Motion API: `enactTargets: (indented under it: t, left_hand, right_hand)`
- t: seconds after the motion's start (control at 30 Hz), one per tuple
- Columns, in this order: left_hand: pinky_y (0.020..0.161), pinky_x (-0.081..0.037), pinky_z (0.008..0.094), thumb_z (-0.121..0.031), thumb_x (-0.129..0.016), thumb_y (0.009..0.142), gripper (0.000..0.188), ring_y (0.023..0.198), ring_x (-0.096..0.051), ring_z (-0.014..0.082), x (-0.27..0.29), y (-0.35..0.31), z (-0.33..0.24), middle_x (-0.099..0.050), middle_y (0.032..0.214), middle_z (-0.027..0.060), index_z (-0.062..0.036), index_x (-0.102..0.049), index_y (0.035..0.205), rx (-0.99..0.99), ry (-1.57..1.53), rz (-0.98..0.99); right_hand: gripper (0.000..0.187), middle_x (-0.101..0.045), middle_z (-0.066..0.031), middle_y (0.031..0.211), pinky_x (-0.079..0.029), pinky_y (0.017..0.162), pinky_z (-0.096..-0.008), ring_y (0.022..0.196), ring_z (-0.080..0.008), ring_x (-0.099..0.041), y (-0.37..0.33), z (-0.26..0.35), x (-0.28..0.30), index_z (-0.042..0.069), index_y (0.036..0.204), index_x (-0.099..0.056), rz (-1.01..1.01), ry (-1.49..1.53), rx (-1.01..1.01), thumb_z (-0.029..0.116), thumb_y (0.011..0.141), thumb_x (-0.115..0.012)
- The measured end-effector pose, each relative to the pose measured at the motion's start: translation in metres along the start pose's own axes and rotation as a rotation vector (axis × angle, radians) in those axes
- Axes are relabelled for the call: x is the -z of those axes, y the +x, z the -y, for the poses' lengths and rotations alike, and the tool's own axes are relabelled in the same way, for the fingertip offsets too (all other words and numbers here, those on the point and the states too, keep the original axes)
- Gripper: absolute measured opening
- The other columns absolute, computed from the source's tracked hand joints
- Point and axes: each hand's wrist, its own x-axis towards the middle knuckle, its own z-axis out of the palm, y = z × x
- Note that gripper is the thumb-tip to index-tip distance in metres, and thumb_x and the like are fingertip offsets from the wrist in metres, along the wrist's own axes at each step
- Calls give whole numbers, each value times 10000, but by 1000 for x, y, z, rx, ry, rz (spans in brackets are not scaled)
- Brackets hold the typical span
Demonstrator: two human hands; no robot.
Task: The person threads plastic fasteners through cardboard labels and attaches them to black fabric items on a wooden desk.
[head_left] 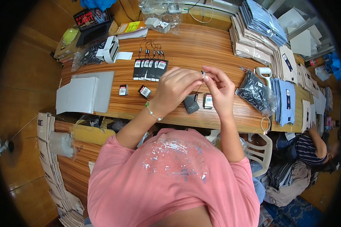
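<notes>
Over the wood-grain table (193, 45), left hand (175, 85) and right hand (221, 86) both pinch a tiny dark fastener (203, 72). Thin black cord (199, 88) drops below toward a plain black rectangular tag (191, 105); hanging or lying, can't tell.

The black piece (203, 72) is small, pinched between the fingertips of the left hand (180, 85) and right hand (220, 87). A thin dark cord (199, 87) runs down toward a rectangular black tag (191, 105), which lies tilted on the table (170, 43).
</notes>
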Motion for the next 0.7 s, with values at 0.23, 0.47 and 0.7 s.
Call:
enactTargets:
  t: [0.23, 0.47, 0.7]
  left_hand:
    - [711, -442, 328, -119, -596, 674, 168, 782, -567, 171, 1, 1, 17, -589, 840, 7, -111, -636, 837, -280, 184, 41]
    - [733, -446, 320, -114, -598, 739, 105, 787, -584, 171, -10, -5, 23, -595, 896, 14, -84, -623, 837, -110, -2, 89]
    - [752, -444, 209, -30, -524, 844, 123, 826, -567, 85, -23, -15, 20, -598, 979, 37, -13, -570, 957, 635, -915, 62]
  right_hand:
    - [98, -604, -49, 815, -429, 744, -218, 760, -94, -555, 7, 8, 9, -27, 889, -562, 81, 274, -287, 54, 833, -561]
    - [50, -568, -34, 860, -391, 730, -216, 800, -77, -486, 15, 0, 14, 29, 859, -554, -177, 98, -44, 77, 844, -556]
    - [83, -588, -92, 770, -413, 622, -198, 651, -90, -510, 29, 30, 30, 27, 906, -492, -177, 341, 80, 107, 889, -496]
